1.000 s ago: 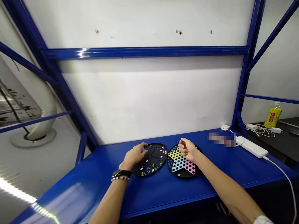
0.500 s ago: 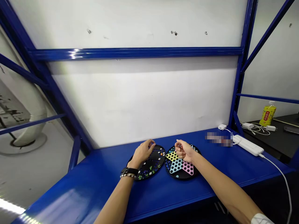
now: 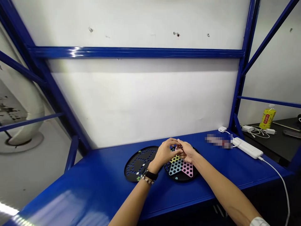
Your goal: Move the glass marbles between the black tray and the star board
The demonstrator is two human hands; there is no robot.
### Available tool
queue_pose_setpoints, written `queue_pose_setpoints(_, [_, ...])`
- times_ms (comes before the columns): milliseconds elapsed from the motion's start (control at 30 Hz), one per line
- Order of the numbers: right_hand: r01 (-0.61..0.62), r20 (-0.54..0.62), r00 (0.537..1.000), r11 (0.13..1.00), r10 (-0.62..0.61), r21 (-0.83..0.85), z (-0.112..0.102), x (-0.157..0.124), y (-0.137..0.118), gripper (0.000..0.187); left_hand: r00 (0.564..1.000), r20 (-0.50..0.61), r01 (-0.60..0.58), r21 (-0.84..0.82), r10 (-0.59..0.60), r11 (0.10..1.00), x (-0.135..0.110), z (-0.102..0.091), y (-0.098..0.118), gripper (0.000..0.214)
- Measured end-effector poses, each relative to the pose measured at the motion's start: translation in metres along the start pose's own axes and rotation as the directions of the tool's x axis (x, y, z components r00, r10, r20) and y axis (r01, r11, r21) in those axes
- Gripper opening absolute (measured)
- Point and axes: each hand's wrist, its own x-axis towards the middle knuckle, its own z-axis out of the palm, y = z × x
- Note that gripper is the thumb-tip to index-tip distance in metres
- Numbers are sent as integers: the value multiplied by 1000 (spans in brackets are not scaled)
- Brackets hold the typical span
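Two round black peg boards lie side by side on the blue shelf [image 3: 98,185]. The left board [image 3: 138,162] has many holes with a few small coloured marbles in them. The right board [image 3: 181,168] shows a pastel star in yellow, blue and pink. My left hand [image 3: 166,152], with a watch and bead bracelet on the wrist, reaches across to the right board, fingers curled. My right hand [image 3: 187,151] is closed just above the star's top. The two hands touch fingertip to fingertip; whatever is pinched between them is hidden.
A white power strip [image 3: 248,147] with its cable lies at the shelf's right end, beside a small white adapter [image 3: 222,129]. A yellow bottle [image 3: 266,118] and chargers sit on a black table at far right. Blue frame beams and a white wall stand behind.
My left hand has left the left board and swung right to meet my right hand over the star board. The right hand has hardly moved.
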Motion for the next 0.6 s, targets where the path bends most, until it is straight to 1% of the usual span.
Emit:
queue_pose_setpoints(67, [9, 15, 1000, 1000, -9, -15, -2, 0, -2, 39, 1000, -6, 1, -19, -1, 1000, -3, 1, -4, 23])
queue_pose_setpoints(167, [-12, 32, 999, 999, 13, -43, -3, -2, -4, 41, 1000, -3, 12, -25, -12, 1000, -7, 3, -8, 30])
queue_pose_setpoints(267, [10, 78, 997, 998, -4, -68, -2, -2, -6, 44, 997, -30, 67, -113, -71, 991, -10, 2, -9, 47])
queue_pose_setpoints(333, [53, 125, 991, 991, -37, -126, -1, -4, -6, 46, 992, -35, 110, -204, -119, 973, -12, -4, -8, 56])
queue_pose_setpoints(400, [160, 161, 979, 953, -121, -257, -2, -11, -6, 48, 987, -24, 147, -254, -159, 956, -18, -12, -7, 58])
queue_pose_setpoints(433, [244, 173, 966, 904, -193, -350, -4, -17, -6, 50, 985, -15, 163, -263, -173, 951, -22, -17, -7, 57])
queue_pose_setpoints(467, [332, 193, 943, 826, -273, -456, -7, -24, -4, 52, 982, -9, 179, -269, -189, 946, -27, -21, -8, 57])
queue_pose_setpoints(500, [413, 213, 909, 715, -357, -565, -11, -33, -2, 53, 979, -8, 195, -275, -205, 941, -33, -26, -9, 56])
queue_pose_setpoints(533, [466, 247, 876, 591, -415, -658, -17, -42, 0, 54, 976, -11, 208, -282, -220, 937, -38, -30, -10, 56])
queue_pose_setpoints(567, [484, 288, 857, 479, -427, -732, -23, -52, 3, 54, 972, -22, 218, -288, -234, 932, -43, -33, -12, 55])
queue_pose_setpoints(600, [483, 316, 849, 380, -423, -789, -29, -61, 5, 53, 968, -36, 229, -294, -250, 928, -47, -36, -13, 55])
